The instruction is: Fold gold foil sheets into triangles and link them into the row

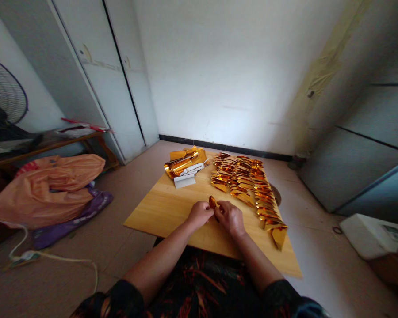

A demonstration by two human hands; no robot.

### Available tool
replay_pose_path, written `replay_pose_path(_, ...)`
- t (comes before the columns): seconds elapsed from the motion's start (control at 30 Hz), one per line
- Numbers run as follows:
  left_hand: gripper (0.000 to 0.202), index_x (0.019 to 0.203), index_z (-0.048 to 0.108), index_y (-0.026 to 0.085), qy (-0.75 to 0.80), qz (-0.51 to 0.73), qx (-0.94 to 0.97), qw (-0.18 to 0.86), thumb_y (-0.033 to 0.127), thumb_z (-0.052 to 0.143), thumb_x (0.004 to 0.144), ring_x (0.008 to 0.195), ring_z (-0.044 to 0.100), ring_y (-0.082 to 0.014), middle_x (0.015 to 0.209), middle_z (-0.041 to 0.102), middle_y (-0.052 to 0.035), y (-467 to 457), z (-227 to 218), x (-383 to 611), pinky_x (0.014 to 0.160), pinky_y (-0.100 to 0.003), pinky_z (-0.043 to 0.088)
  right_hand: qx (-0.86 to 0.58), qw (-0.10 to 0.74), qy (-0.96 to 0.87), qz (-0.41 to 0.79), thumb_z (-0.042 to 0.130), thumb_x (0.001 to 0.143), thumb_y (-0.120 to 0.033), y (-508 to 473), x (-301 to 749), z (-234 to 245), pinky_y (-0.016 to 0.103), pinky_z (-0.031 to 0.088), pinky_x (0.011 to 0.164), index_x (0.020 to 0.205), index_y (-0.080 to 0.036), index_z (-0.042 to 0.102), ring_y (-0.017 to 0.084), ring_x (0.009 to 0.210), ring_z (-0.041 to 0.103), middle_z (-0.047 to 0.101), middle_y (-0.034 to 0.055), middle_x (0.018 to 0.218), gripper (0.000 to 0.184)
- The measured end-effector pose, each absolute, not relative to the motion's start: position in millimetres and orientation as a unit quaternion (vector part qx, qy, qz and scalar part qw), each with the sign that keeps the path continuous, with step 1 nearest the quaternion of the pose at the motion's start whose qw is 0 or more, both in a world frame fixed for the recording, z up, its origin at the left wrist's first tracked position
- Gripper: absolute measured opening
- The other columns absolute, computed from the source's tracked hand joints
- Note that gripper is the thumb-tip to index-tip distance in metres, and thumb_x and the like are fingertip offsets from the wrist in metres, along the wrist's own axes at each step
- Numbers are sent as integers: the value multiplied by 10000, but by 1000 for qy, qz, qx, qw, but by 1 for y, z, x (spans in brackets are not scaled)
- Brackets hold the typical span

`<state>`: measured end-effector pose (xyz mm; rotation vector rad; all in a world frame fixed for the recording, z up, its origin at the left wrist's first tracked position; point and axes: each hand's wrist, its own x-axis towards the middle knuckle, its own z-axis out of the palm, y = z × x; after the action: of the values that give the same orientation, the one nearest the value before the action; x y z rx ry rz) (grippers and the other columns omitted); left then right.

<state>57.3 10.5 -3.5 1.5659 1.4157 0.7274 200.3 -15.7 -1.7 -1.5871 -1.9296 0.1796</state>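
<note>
Between my two hands, just above the wooden board point(162, 203), is a small piece of folded gold foil paper point(212, 202). My left hand point(201, 213) pinches it from the left with closed fingers. From the other side, my right hand point(230, 216) grips its lower right edge, thumb and fingers together. The lower part of the piece is hidden by my fingers. Rows of folded gold foil pieces point(242, 179) lie overlapping on the right half of the board. At the far left corner rests a pile of gold foil sheets point(187, 161), with white paper point(185, 180) beside it.
An orange bag point(49, 190) and a purple bag point(73, 216) sit on the floor at left, near a white cable point(66, 258). A fan point(6, 92) stands behind them. A white box point(374, 236) is at right, below a grey cabinet point(368, 163). The board's edges are exposed.
</note>
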Motion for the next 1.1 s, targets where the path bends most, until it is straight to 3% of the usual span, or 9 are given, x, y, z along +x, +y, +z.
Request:
replay_pose_path(0.27,174,631,574,150,566,291,634,440,280,529,738,433,517,-115,486,515,33,12,-6,55,443,-202,340,-601,290,-741,70,461,863,-254,-19,201,-8,211,361,623,807,-213,650,140,703,613,680,29,790,202)
replay_pose_path(0.8,212,753,591,142,525,276,673,442,324,487,781,479,504,-115,535,528,30,19,-14,47,467,-199,326,-617,344,-693,143,361,904,-278,-12,198,-18,216,363,596,798,-208,581,141,641,596,662,21,728,253)
replay_pose_path(1.1,205,640,594,138,525,271,676,441,329,559,705,508,497,-109,530,529,25,12,-8,52,458,-194,297,-619,308,-721,41,426,877,-202,-14,200,-9,233,317,606,775,-189,623,138,619,565,657,25,713,222)
